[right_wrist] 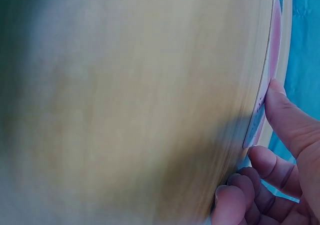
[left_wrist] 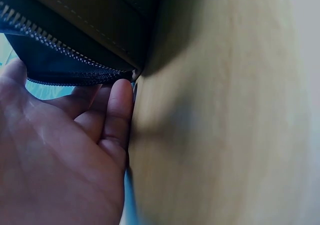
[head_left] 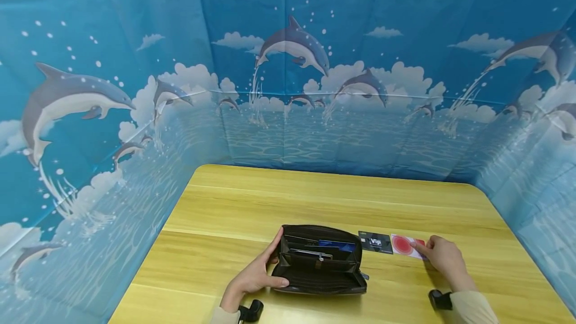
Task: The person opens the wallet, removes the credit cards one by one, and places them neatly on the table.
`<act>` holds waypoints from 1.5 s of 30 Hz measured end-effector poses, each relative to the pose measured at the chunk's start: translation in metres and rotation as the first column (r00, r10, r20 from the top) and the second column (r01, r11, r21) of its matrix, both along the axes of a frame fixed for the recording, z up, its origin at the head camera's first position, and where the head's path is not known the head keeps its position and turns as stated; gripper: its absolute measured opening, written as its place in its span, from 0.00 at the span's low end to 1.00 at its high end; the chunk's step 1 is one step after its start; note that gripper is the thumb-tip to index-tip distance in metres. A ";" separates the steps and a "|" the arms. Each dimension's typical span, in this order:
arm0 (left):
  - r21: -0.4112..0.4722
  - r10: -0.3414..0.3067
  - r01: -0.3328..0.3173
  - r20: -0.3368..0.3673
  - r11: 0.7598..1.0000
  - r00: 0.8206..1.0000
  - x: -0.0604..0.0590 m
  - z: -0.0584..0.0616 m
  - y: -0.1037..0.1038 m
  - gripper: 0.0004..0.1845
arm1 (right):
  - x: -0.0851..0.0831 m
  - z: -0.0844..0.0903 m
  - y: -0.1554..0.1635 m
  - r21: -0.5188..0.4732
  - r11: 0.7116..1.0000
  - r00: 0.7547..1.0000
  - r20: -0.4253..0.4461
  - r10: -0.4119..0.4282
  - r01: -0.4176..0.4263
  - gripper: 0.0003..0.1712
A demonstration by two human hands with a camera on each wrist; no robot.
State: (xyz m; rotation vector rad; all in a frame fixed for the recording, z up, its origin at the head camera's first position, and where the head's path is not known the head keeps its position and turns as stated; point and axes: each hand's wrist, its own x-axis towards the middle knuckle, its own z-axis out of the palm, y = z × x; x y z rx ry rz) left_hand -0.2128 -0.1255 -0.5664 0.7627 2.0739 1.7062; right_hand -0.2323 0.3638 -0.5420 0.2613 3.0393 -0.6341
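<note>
A dark zip-around wallet lies unzipped and spread wide on the table, with several cards in its slots, among them a blue card. My left hand holds its left side, thumb on the lower flap and fingers at the back edge. In the left wrist view the zipper teeth run just above the fingers. To the wallet's right, my right hand pinches the right end of a white and red card, thumb on top and index finger at the edge. A black Vip card lies directly left of it.
The wood-grain table has rounded far corners. A blue dolphin-print curtain hangs behind it and along both sides. A black wrist strap device sits on the right wrist, and another on the left.
</note>
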 end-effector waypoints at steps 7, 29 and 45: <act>0.018 0.005 -0.005 -0.014 1.000 1.000 0.001 -0.001 0.000 0.61 | 0.000 0.000 0.000 -0.013 1.000 1.000 0.011 -0.015 0.015 0.27; 0.030 -0.004 0.005 -0.032 1.000 0.999 0.002 -0.003 0.000 0.60 | 0.000 -0.004 0.004 -0.051 0.999 0.999 0.038 -0.005 0.007 0.34; 0.027 -0.014 0.014 -0.020 1.000 1.000 0.003 0.000 0.000 0.60 | -0.001 -0.005 0.006 -0.086 0.996 0.997 0.072 -0.028 0.035 0.35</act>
